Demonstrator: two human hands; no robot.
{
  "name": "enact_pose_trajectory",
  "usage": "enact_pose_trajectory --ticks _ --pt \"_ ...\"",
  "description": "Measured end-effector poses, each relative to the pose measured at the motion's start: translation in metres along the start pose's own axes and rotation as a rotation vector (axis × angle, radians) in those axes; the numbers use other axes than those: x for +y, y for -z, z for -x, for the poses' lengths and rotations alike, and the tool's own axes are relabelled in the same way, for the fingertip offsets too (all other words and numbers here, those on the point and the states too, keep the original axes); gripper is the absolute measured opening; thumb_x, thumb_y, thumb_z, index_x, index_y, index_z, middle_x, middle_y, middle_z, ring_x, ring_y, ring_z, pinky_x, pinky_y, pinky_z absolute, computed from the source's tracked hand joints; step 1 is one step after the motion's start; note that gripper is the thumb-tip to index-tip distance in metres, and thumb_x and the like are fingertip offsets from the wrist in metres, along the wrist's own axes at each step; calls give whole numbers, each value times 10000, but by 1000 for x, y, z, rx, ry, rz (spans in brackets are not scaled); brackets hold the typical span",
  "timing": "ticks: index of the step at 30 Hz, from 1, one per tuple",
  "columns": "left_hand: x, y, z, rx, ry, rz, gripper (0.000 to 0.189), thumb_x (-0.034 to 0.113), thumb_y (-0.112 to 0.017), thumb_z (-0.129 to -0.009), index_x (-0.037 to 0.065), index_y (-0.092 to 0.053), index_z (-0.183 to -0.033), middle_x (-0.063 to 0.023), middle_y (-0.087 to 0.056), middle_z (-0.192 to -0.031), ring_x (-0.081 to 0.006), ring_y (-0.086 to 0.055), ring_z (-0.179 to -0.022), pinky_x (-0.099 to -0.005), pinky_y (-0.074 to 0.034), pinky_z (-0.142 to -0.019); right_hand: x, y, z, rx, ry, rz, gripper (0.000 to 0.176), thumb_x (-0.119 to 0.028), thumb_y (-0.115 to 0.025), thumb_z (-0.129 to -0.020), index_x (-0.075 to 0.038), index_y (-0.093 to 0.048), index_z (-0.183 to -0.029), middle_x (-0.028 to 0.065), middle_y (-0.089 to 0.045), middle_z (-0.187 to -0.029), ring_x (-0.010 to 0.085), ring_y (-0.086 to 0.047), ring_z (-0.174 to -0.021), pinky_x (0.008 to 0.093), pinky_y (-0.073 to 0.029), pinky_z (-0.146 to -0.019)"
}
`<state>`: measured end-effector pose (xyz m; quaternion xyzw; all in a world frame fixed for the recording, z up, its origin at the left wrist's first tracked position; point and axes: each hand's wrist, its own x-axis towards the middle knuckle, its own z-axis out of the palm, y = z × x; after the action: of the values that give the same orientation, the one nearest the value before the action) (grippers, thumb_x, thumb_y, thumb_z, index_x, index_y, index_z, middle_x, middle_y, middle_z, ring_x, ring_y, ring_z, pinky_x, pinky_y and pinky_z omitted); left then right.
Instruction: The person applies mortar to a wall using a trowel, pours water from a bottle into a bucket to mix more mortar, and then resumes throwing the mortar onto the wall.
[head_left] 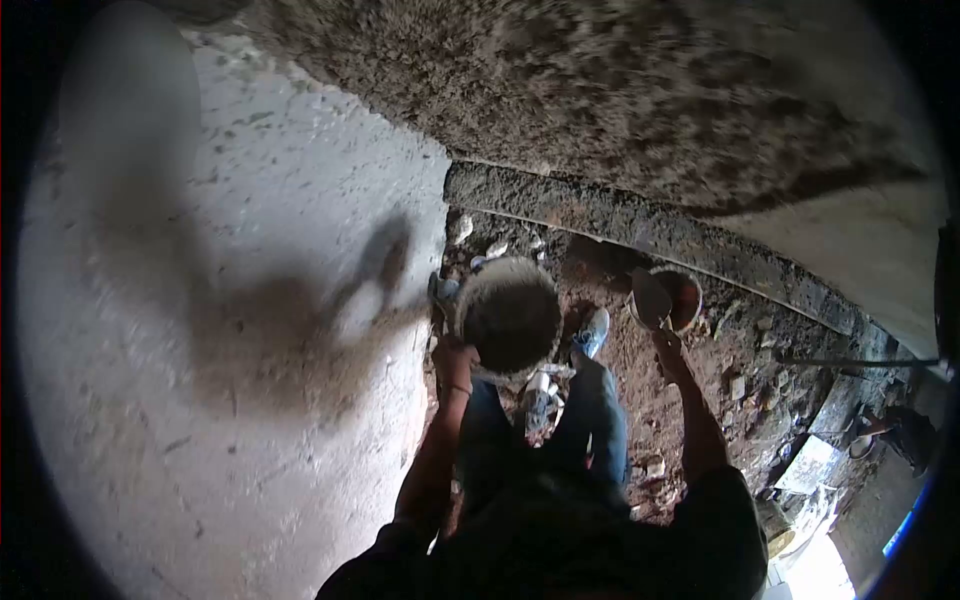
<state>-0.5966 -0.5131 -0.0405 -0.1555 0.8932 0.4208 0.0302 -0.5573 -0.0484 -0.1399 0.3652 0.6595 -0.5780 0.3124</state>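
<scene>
My left hand (456, 364) is closed on the near left rim of a round pan (508, 315), which has dark grey material inside and hangs in front of my legs. To the right, my right hand (669, 352) is wrapped round the handle of a trowel (651, 298). The trowel's blade points away from me and overlaps the left part of a reddish round bucket (687, 300) on the ground. Some mortar-like grey coats the pan's rim.
A pale wall (300, 250) rises at the left. Rough, wet-looking plaster (600, 90) covers the wall ahead, above a long board (640, 228). Stones and rubble (740, 385) lie on the brown ground. A thin bar (850, 363) and a light sheet (810, 465) are at the right.
</scene>
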Motion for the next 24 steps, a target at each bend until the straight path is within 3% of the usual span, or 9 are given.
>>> enact_pose_trajectory --ticks 1,4,7,8,10,13,15,21,24 --pt "-1 -16 -5 7 394 408 144 69 -583 -544 68 -540 -682 -84 -534 -580 -196 -545 -547 -322 -403 -478 -3 -10 -29 -11 -57 9 461 -489 -525 -819 -167 -430 -1135 -6 -402 -576 86 -379 -427 269 -332 -391" --pt "-55 -54 -35 27 267 -105 184 83 -605 -556 32 -519 -710 -63 -531 -595 -187 -532 -545 -311 -390 -471 -63 -48 -109 -74 -19 423 463 -480 -486 -843 -122 -434 -1132 42 -506 -621 118 -475 -459 297 -372 -401" --pt "-100 -84 -46 -58 475 -5 254 92 -606 -503 3 -462 -693 -99 -476 -586 -243 -469 -569 -385 -372 -538 -14 -93 -256 61 902 722 485 -449 -456 -873 -43 -478 -1139 106 -598 -737 179 -560 -561 334 -440 -494" --pt "-113 -88 -49 -87 505 81 266 112 -615 -510 0 -460 -696 -115 -484 -595 -257 -473 -577 -394 -372 -540 -43 -114 -270 -44 464 671 421 -417 -469 -880 -31 -540 -1034 92 -579 -692 164 -552 -582 338 -436 -540" --pt "-144 -91 -41 -136 511 -13 270 140 -625 -539 -1 -455 -696 -127 -505 -609 -262 -482 -575 -388 -382 -531 -106 -171 -290 -173 134 627 384 -383 -485 -886 -21 -601 -940 82 -574 -687 151 -547 -634 338 -435 -610" --pt "-146 -76 -48 -147 435 -36 252 139 -636 -548 1 -482 -692 -109 -519 -601 -224 -498 -541 -354 -408 -521 -91 -234 -391 -271 525 410 471 -437 -483 -875 -21 -559 -1083 81 -588 -719 153 -524 -644 353 -434 -623" --pt "-154 -78 -43 -132 460 -10 242 150 -642 -551 14 -496 -686 -94 -520 -572 -213 -498 -510 -356 -410 -504 -128 -291 -391 -303 357 454 501 -461 -463 -877 -19 -560 -1091 78 -572 -715 155 -524 -657 353 -431 -605" --pt "-168 -72 -50 -192 605 -29 174 82 -607 -566 32 -498 -692 -30 -475 -551 -135 -451 -521 -299 -395 -505 -186 -424 -414 -271 452 342 555 -493 -487 -853 -33 -525 -1161 34 -535 -644 141 -512 -588 337 -433 -553" --pt "-160 -69 -78 -68 732 230 169 37 -595 -547 30 -476 -668 -5 -451 -555 -85 -443 -558 -271 -369 -497 -184 -423 -411 -332 399 227 566 -486 -510 -844 -40 -501 -1192 20 -521 -614 120 -511 -574 320 -439 -535"
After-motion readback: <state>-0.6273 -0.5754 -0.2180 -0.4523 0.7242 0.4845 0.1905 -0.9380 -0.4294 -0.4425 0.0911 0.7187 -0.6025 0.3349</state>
